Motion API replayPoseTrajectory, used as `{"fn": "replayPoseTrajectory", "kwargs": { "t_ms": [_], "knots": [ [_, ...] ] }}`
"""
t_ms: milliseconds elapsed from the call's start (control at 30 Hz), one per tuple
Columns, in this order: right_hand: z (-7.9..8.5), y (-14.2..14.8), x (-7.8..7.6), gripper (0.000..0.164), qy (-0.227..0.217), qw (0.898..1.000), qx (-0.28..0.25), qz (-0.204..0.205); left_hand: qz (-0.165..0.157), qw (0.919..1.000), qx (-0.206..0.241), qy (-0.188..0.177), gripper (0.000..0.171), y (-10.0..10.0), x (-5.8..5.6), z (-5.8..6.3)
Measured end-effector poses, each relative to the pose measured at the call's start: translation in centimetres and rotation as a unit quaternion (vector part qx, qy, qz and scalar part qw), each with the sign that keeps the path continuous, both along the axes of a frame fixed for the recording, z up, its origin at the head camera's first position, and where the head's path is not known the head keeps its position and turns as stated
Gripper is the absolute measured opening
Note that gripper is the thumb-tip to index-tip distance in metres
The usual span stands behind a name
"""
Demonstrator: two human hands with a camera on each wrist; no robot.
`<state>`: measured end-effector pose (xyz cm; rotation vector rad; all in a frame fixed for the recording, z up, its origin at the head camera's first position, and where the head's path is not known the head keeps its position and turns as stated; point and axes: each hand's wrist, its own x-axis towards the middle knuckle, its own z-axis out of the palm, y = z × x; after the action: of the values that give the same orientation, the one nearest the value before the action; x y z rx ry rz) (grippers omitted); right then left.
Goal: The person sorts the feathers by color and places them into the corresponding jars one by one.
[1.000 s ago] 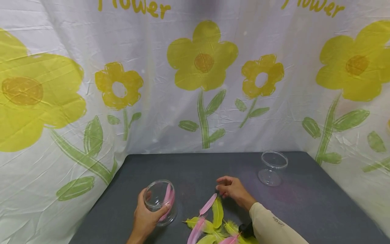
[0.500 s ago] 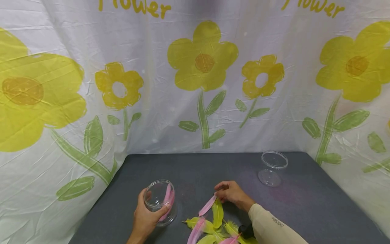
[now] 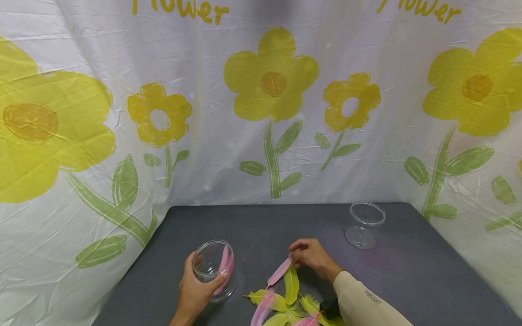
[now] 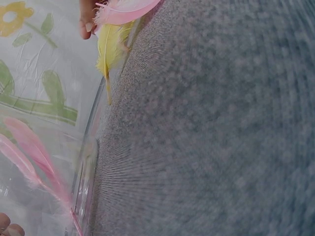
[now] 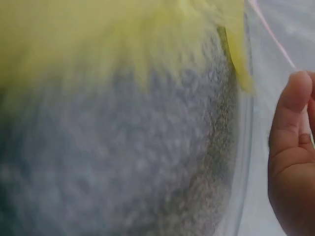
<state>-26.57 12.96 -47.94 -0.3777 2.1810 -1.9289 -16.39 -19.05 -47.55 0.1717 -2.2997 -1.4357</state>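
Note:
My left hand (image 3: 196, 285) grips a clear jar (image 3: 204, 274) round its left side, thumb across the near side. Inside the jar lean pink feathers (image 3: 223, 267), also in the left wrist view, where the pink feathers (image 4: 37, 150) show through the clear wall. Just right of the middle, my right hand (image 3: 311, 258) pinches the upper end of a pink feather (image 3: 279, 273). In the right wrist view, the thumb of the right hand (image 5: 295, 147) meets the feather's thin pink shaft (image 5: 273, 37). Close below the hand lies a yellow feather (image 3: 291, 285).
A pile of yellow and pink feathers (image 3: 281, 304) lies at the table's near edge. Another clear container (image 3: 361, 236) stands at the back right of the dark table (image 3: 253, 222). Behind hangs a white curtain (image 3: 212, 149) printed with yellow flowers. A black object (image 3: 330, 308) shows beneath the right sleeve.
My right hand has come down to the pink feather's end and taken hold of it. Since then hand and feather have risen slightly to the right. The left hand and jar have stayed still.

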Motion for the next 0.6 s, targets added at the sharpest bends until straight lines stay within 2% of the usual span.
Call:
{"fn": "replayPoseTrajectory", "kwargs": {
  "t_ms": [233,433,600],
  "knots": [
    [0.6,0.1,-0.4,0.023,0.008,0.999,-0.032,-0.036,-0.003,1.0000,-0.002,0.002,0.102,0.1,0.1,0.2],
    [2.3,0.3,-0.4,0.016,0.003,0.996,-0.069,-0.049,-0.003,1.0000,-0.004,0.003,0.102,0.2,0.2,0.2],
    [3.8,0.4,-0.6,0.013,0.015,0.996,-0.075,-0.055,0.000,1.0000,-0.004,0.005,0.101,0.2,0.1,0.2]
  ]
}}
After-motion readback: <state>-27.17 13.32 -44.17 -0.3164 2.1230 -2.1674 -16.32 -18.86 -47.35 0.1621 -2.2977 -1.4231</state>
